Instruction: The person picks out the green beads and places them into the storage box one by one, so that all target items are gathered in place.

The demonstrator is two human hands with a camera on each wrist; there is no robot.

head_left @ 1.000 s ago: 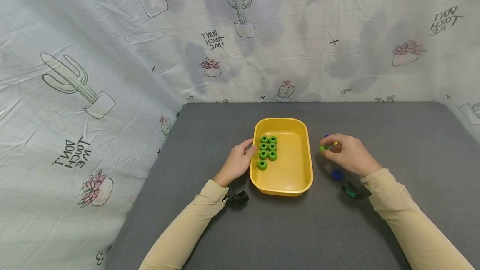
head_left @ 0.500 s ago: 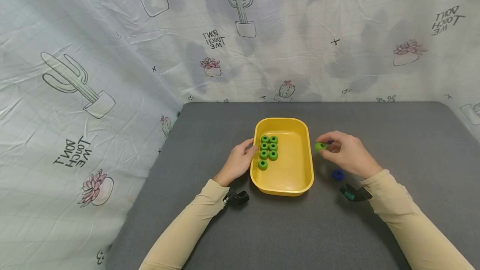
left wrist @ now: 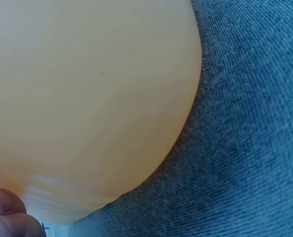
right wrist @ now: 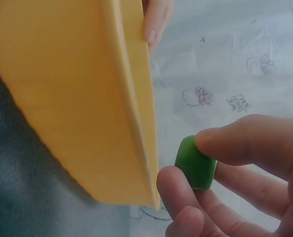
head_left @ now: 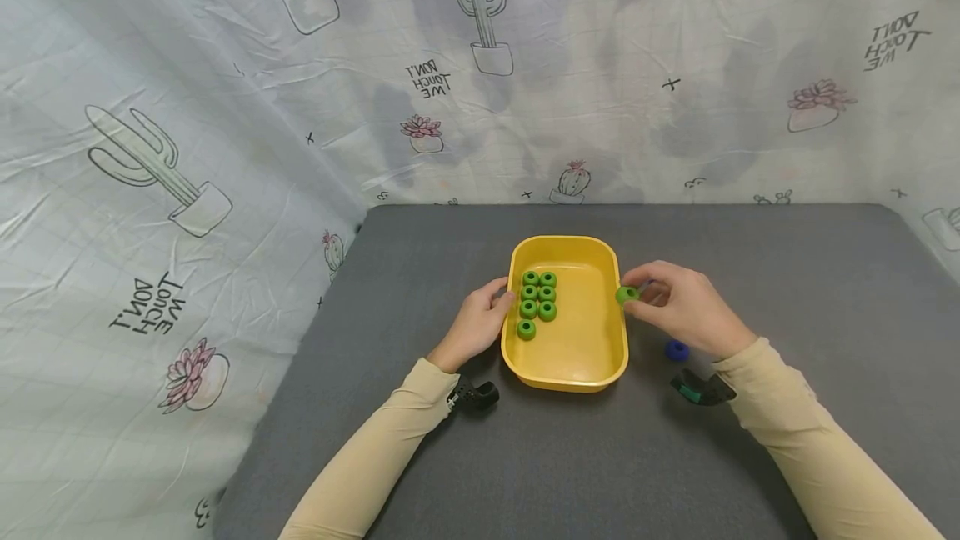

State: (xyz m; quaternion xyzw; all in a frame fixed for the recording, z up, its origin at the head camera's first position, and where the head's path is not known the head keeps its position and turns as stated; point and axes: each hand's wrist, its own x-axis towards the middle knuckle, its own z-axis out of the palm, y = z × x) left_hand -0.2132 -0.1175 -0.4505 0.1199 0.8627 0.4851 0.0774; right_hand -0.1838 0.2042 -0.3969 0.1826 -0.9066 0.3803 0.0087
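In the head view a yellow plastic tray (head_left: 585,319) lies on the dark tabletop. Along its left side sit several green beads (head_left: 528,309) with dark holes, in two short columns. My left hand (head_left: 477,325) grips the tray's left side, thumb on the rim; the left wrist view shows fingertips (left wrist: 10,217) against the tray's wall. By the right rim, my right hand (head_left: 686,307) pinches one more green bead (right wrist: 198,165) between thumb and finger. A blue bead (head_left: 677,350) lies on the table below that hand. Something blue behind its fingers is mostly hidden.
The grey table (head_left: 555,465) runs back to a hanging white cloth (head_left: 600,107) printed with cacti. More of this cloth hangs at the left. Both wrists wear black straps (head_left: 702,388).
My right hand has moved left with the green bead, from over the table to the tray's right rim. The left hand and the tray have stayed in place.
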